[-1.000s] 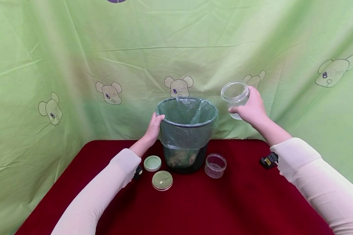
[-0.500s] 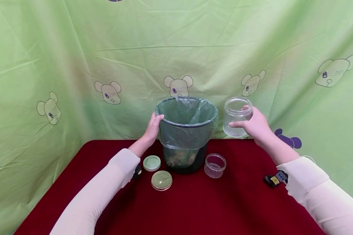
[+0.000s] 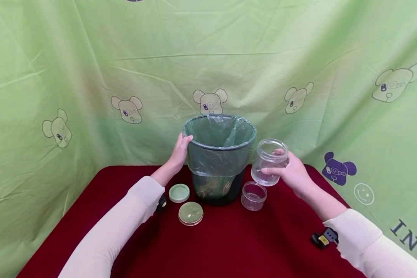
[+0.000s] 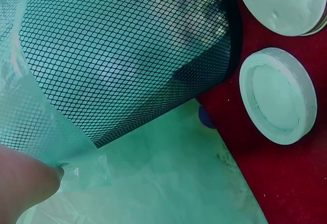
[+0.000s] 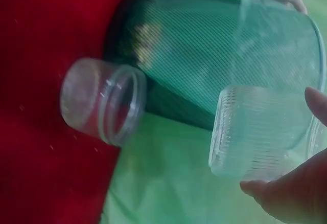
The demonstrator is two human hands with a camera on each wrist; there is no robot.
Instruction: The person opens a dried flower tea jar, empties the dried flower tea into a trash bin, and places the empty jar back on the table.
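In the head view, a mesh wastebasket (image 3: 237, 188) stands mid-table, lined with a clear plastic bag (image 3: 208, 163) folded over its rim. My left hand (image 3: 177, 155) grips that rim on the left side, thumb on top. My right hand (image 3: 294, 174) holds a clear jar (image 3: 264, 164), uncapped and slightly tilted, just right of the wastebasket. Below it on the table sits a shorter clear jar (image 3: 253, 202), also uncapped. From the right wrist, the held jar (image 5: 255, 132) shows ribbed sides, with thumb and fingers around it. Some light-coloured waste shows through the mesh low in the basket.
A pale green lid (image 3: 179, 192) and a gold-edged lid (image 3: 190, 212) lie left of centre before the wastebasket. A red cloth (image 3: 229, 247) covers the table. Green printed fabric (image 3: 160, 58) hangs behind and at both sides.
My right hand has lowered the jar from beside the basket's rim height, first down, then down and left, close above the shorter jar. My left hand stays on the rim.
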